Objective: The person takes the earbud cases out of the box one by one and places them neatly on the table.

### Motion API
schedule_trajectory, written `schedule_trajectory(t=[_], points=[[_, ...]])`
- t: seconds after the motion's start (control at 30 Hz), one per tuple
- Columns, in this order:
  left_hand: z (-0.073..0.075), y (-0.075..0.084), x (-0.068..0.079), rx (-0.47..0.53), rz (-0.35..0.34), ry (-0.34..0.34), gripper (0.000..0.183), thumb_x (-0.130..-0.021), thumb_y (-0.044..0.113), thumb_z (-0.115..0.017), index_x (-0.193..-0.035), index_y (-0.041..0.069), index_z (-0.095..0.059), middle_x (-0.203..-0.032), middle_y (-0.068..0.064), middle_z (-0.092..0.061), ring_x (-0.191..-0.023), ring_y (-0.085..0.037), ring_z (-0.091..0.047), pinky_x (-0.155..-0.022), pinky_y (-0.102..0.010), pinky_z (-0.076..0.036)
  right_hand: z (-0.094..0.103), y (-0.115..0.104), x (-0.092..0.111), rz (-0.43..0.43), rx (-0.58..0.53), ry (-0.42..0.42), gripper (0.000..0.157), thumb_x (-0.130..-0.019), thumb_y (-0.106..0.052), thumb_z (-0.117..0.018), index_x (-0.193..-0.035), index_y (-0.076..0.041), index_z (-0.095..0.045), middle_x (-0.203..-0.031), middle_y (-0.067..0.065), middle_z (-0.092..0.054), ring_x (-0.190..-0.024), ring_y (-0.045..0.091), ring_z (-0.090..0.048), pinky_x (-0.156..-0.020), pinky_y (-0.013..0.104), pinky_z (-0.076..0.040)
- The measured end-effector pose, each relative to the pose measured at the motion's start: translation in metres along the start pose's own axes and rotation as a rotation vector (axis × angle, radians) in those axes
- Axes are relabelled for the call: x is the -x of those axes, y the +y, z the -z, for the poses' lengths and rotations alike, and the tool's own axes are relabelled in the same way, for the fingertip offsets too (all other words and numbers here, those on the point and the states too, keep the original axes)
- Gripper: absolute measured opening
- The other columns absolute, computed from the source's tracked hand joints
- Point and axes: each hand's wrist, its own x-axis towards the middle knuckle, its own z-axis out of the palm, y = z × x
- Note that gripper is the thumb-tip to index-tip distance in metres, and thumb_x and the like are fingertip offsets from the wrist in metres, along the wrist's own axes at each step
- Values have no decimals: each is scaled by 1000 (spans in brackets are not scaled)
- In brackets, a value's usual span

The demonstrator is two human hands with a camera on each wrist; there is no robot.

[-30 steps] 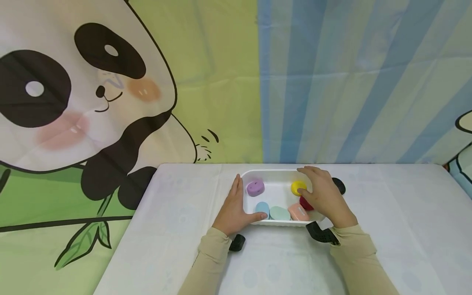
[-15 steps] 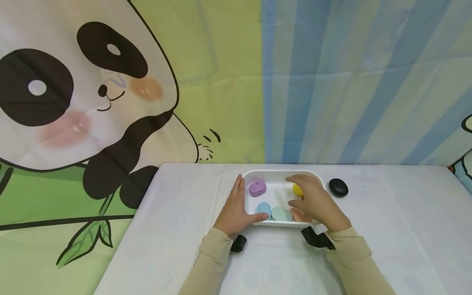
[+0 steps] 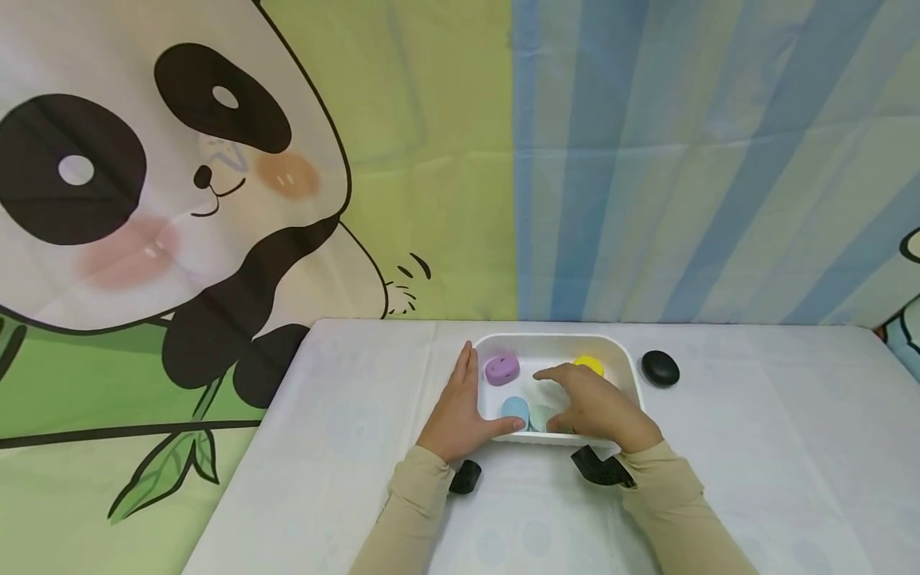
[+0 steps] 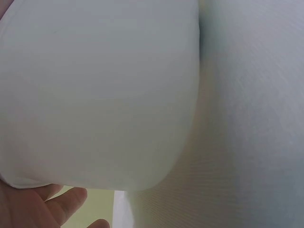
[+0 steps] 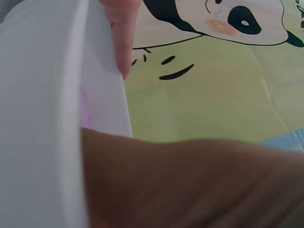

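A white tray lies on the table and holds several small coloured pieces. My left hand rests against its left end, fingers straight along the outside and thumb over the near rim. Fingertips show past the tray's end in the left wrist view. Over the tray's right half is my right hand, index finger and thumb spread above a pale green piece. Inside lie a purple oval piece, a light blue round piece and a yellow piece. The hand hides the tray's near right part.
A black oval piece lies on the white tablecloth, just right of the tray. Black wrist mounts sit near both sleeves. Behind the table's far edge hangs a cloth with a panda print.
My right hand has moved left and nearer across the tray, from the yellow and red pieces to above the green one. It now covers the red and peach pieces. My left hand stays put.
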Motion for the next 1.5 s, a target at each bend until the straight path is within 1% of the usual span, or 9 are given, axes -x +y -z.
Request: schedule_trajectory(t=[0.17, 0.27, 0.4, 0.53, 0.63, 0.73, 1.0, 1.27, 1.5], points=[[0, 0, 0, 6, 6, 2, 135, -69, 70, -80, -161, 4, -8, -169, -8, 0, -151, -29, -19, -117, -46, -29, -5, 0, -4, 33, 38, -66, 59, -73, -12, -90, -126, -1, -66, -122, 15, -67, -112, 34, -61, -100, 50, -47], [0, 1, 0, 7, 14, 1, 135, -68, 71, -80, -162, 5, -8, -169, -6, 0, -152, -28, -19, -117, -45, -29, -7, 0, -7, 25, 37, -103, 57, -74, -14, -90, -125, -2, -68, -117, 12, -69, -105, 30, -63, -94, 47, -51], [0, 1, -1, 9, 7, 1, 135, -69, 70, -80, -162, 5, -7, -169, -7, 0, -152, -28, -18, -117, -45, -29, -8, 0, -8, -16, -8, -143, 52, -78, -14, -87, -125, -5, -69, -111, 8, -71, -98, 26, -64, -90, 45, -54], [-1, 0, -2, 11, -8, 0, 135, -70, 70, -79, -161, 5, -6, -169, -7, 1, -152, -27, -17, -118, -44, -28, -8, 1, -8, -39, -22, -159, 44, -84, -14, -82, -126, -9, -70, -115, 7, -70, -103, 27, -64, -96, 48, -52], [-1, 1, -3, 6, -14, -1, 135, -70, 71, -78, -161, 4, -5, -169, -5, 3, -152, -26, -16, -118, -43, -28, -8, 2, -8, -39, -20, -151, 39, -87, -14, -79, -125, -10, -71, -119, 7, -70, -109, 29, -64, -100, 51, -49], [-1, 1, -3, 7, -18, -1, 135, -71, 72, -78, -161, 4, -4, -169, -5, 3, -152, -26, -16, -118, -44, -28, -8, 3, -7, -39, -27, -137, 38, -86, -15, -80, -123, -9, -73, -119, 6, -70, -110, 29, -63, -100, 50, -49], [-1, 1, -3, 17, -29, -3, 134, -71, 72, -77, -161, 3, -5, -169, -9, 1, -152, -26, -15, -118, -44, -27, -9, 7, -7, -20, -16, -109, 50, -75, -12, -89, -122, -5, -72, -116, 7, -71, -103, 26, -64, -93, 45, -52], [-2, -3, -2, 8, -27, 10, 133, -71, 70, -79, -161, 2, -6, -169, -12, -1, -152, -27, -16, -118, -44, -28, -11, 8, -8, -5, -17, -92, 52, -76, -10, -88, -124, -4, -70, -116, 6, -70, -99, 24, -63, -91, 44, -53], [-2, -4, -1, 9, -6, 2, 133, -71, 71, -78, -161, 4, -7, -169, -7, 1, -152, -26, -16, -118, -44, -27, -11, 7, -6, 45, 3, -20, 54, -75, -7, -86, -125, 0, -68, -117, 10, -69, -102, 27, -63, -92, 46, -51]])
